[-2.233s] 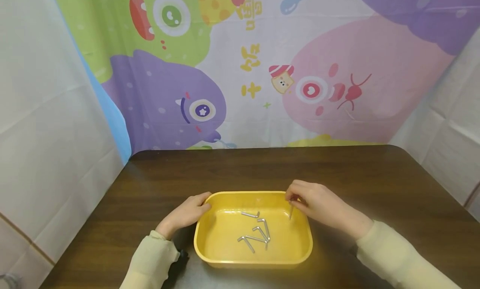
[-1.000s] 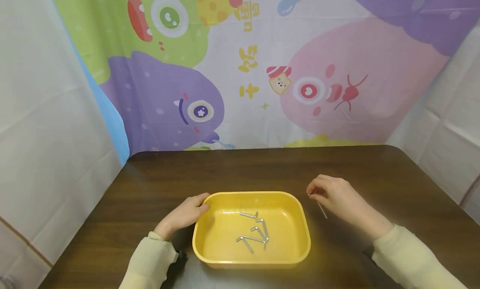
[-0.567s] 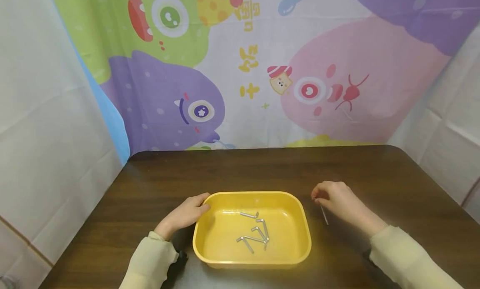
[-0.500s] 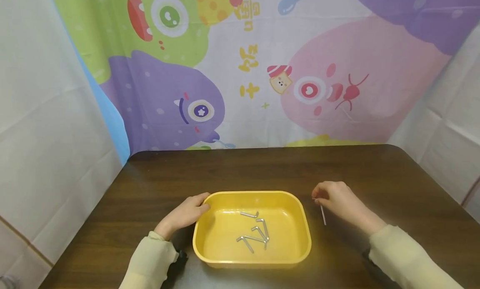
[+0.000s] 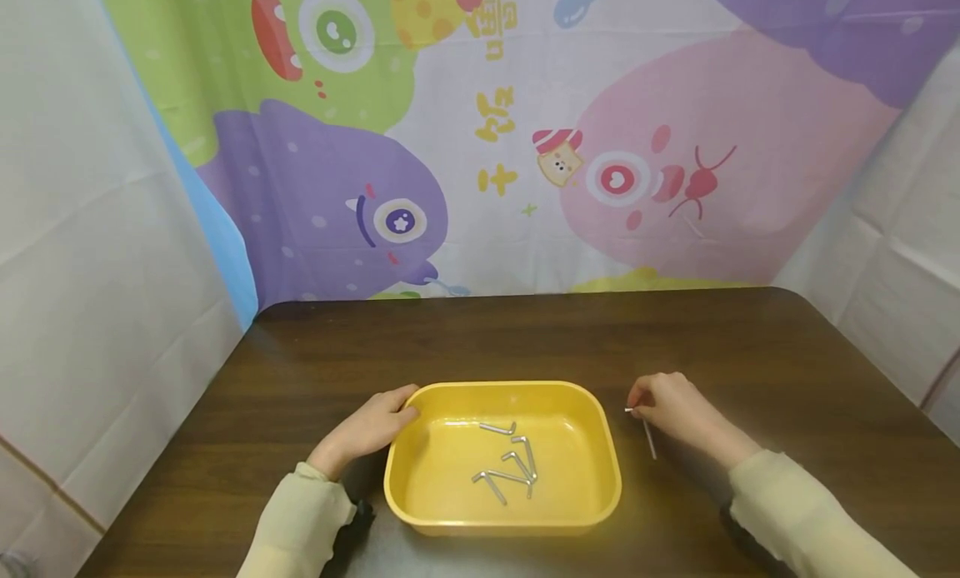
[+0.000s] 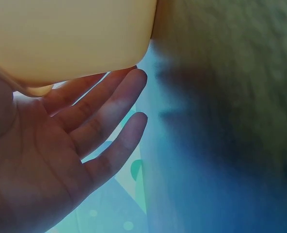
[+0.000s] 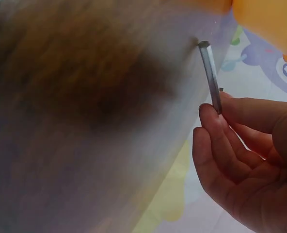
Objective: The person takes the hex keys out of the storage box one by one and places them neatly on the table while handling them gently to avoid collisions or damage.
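Note:
In the head view a yellow plastic tray sits on the dark wooden table, with several silver hex keys lying loose in its middle. My left hand holds the tray's far left corner, thumb over the rim; the left wrist view has the fingers stretched along the outer wall. Right of the tray, my right hand pinches one more L-shaped hex key near its bend, long arm pointing down close over the table. In the right wrist view that hex key shows between thumb and fingertips.
The brown table runs back to a cartoon-printed cloth. White cloth-like sheets hang along the left and right sides. A small dark object shows beside the left sleeve.
My right hand has carried the hex key out of the tray's far right corner to the table on the right, then sunk lower. My left hand stays on the rim.

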A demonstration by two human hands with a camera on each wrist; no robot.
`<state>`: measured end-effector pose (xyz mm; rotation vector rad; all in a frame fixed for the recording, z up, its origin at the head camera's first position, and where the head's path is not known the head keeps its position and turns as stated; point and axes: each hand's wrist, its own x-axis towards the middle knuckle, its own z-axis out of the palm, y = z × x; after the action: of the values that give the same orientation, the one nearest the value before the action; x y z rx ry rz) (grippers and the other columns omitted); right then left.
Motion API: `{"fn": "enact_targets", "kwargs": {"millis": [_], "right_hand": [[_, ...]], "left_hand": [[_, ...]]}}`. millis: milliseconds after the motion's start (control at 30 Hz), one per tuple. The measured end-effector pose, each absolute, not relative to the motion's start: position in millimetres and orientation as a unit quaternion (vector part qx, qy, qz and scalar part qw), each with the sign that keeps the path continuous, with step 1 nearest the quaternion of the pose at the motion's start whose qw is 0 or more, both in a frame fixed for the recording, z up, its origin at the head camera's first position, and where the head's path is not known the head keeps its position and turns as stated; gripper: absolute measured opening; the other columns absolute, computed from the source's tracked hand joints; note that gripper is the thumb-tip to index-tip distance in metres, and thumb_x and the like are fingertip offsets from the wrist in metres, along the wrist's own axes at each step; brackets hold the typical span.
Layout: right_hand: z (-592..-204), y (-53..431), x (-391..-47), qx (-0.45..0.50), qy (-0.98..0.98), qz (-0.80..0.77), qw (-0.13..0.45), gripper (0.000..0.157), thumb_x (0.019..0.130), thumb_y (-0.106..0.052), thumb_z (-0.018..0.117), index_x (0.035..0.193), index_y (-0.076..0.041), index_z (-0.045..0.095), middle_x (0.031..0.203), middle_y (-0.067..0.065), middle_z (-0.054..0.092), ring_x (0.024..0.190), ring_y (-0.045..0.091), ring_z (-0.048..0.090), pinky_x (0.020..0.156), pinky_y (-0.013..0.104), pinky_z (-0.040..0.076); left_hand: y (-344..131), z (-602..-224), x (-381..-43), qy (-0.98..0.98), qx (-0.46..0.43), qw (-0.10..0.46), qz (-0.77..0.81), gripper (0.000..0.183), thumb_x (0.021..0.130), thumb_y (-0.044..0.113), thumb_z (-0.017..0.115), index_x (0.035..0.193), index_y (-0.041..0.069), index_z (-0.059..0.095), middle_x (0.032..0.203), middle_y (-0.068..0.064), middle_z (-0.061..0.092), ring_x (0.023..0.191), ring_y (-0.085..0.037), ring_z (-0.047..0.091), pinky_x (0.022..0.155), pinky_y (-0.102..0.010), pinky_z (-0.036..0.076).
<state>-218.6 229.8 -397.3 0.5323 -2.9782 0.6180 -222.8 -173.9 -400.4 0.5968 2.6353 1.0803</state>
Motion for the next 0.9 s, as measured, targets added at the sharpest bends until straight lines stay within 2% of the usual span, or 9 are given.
{"fn": "enact_targets", "kwargs": {"millis": [433, 900], "right_hand": [[-401.3, 226.8, -223.2, 0.176, -0.967, 0.182, 0.024, 0.004, 0.073, -0.005, 0.069, 0.073, -0.008, 0.067, 0.072, 0.000, 0.065, 0.067, 0.013, 0.056, 0.061, 0.032, 0.046], [-403.5, 220.1, -222.8, 0.175, -0.974, 0.142, 0.036, 0.013, 0.072, -0.006, 0.069, 0.065, -0.011, 0.060, 0.063, -0.003, 0.057, 0.060, 0.013, 0.051, 0.057, 0.032, 0.044]], "left_hand": [[-173.7, -396.9, -219.4, 0.893, 0.199, 0.130, 0.383, 0.013, 0.093, 0.014, 0.041, 0.097, 0.007, 0.052, 0.076, -0.009, 0.052, 0.068, -0.018, 0.051, 0.064, -0.030, 0.041], [-173.9, -398.4, -221.5, 0.891, 0.193, 0.134, 0.388, 0.014, 0.093, 0.015, 0.042, 0.096, 0.007, 0.052, 0.074, -0.008, 0.051, 0.065, -0.016, 0.050, 0.062, -0.029, 0.042]]}}
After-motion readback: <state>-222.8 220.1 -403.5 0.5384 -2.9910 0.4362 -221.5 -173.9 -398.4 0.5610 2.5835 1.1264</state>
